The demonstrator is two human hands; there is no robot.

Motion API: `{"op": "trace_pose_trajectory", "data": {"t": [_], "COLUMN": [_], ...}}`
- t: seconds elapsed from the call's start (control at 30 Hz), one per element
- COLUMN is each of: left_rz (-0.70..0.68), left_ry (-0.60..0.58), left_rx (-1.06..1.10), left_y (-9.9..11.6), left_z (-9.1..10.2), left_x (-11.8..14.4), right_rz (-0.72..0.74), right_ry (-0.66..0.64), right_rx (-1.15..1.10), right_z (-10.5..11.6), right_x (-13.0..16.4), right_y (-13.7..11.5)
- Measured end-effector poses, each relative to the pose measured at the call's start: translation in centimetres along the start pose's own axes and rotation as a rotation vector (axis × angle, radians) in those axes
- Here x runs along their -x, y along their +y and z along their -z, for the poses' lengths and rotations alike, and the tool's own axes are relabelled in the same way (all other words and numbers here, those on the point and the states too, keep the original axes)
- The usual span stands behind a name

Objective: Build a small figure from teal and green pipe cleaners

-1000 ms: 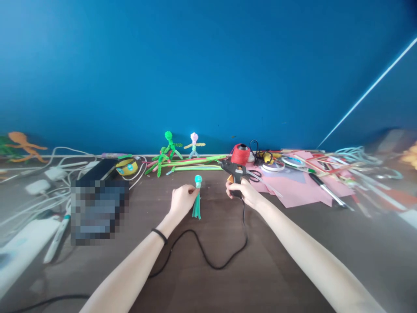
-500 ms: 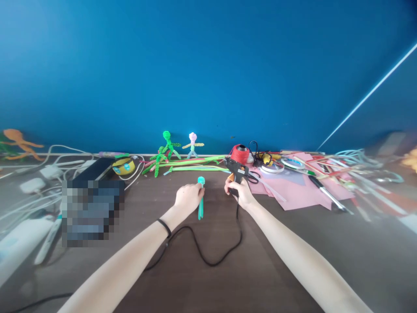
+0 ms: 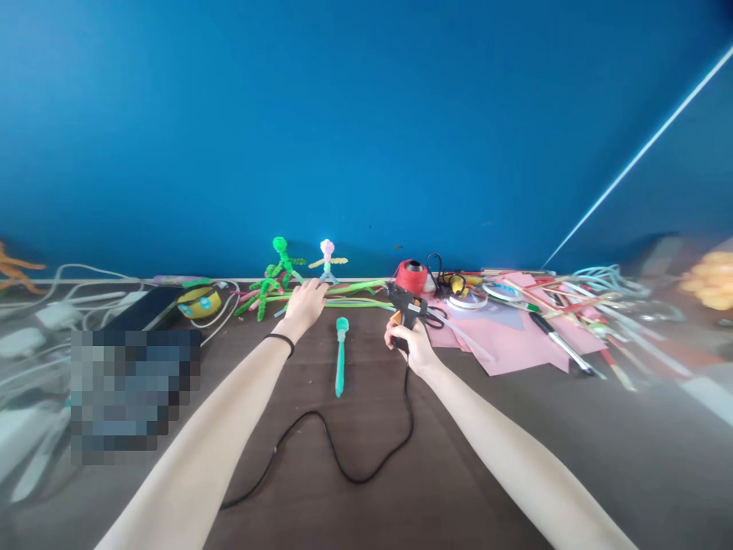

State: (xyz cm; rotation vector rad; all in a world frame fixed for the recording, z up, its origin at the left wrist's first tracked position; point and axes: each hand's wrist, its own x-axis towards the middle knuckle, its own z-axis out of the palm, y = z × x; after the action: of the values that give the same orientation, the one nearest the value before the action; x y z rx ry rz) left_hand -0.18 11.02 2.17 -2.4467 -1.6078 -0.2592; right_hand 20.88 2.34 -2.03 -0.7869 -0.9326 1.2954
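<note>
My right hand (image 3: 409,344) is wrapped round the grip of a black hot glue gun (image 3: 411,303) with an orange trigger; its nozzle points up and left. My left hand (image 3: 308,303) reaches over the green pipe cleaners (image 3: 358,290) at the back, fingers stretched forward and nothing seen in them. Just beyond its fingers stands a small pipe-cleaner figure (image 3: 327,256) with a pink head and yellow arms. On the table between my hands lies a teal pipe-cleaner figure (image 3: 340,359), with a round head and long straight legs.
Green pipe-cleaner figures (image 3: 279,256) stand left of my left hand. A red spool (image 3: 410,276) sits behind the glue gun. Pink sheets (image 3: 515,351) and a marker (image 3: 561,344) lie right. The gun's black cord (image 3: 360,480) loops across the front. Cables and a yellow case (image 3: 198,302) are left.
My left hand has let go of the teal figure and moved up and left to the back of the table. The right hand still holds the glue gun. The view has shifted slightly.
</note>
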Motion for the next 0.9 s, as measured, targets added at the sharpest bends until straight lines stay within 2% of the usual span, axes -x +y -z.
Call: {"op": "trace_pose_trajectory", "data": {"t": [0.13, 0.27, 0.4, 0.57, 0.7, 0.9], "left_rz": [-0.003, 0.082, 0.058, 0.149, 0.213, 0.147], "left_ry": [-0.013, 0.04, 0.163, 0.331, 0.525, 0.775], "left_rx": [-0.019, -0.016, -0.015, 0.131, 0.262, 0.31], "left_y": [-0.2, -0.5, -0.9, -1.4, -2.0, -2.2], "left_z": [0.1, 1.0, 2.6, 4.8, 6.7, 9.8], "left_x": [-0.8, -1.4, -2.0, -2.5, -2.5, -1.5], "right_rz": [-0.017, -0.022, -0.009, -0.018, -0.061, -0.266], "right_ry": [0.003, -0.001, 0.002, 0.008, -0.043, -0.049], "right_rx": [0.0, 0.016, 0.025, 0.085, 0.138, -0.073], "right_z": [0.1, 0.2, 0.1, 0.0, 0.1, 0.2], "right_x": [-0.1, -0.2, -0.1, 0.0, -0.3, -0.8], "right_y": [0.1, 0.2, 0.0, -0.2, -0.1, -0.7]}}
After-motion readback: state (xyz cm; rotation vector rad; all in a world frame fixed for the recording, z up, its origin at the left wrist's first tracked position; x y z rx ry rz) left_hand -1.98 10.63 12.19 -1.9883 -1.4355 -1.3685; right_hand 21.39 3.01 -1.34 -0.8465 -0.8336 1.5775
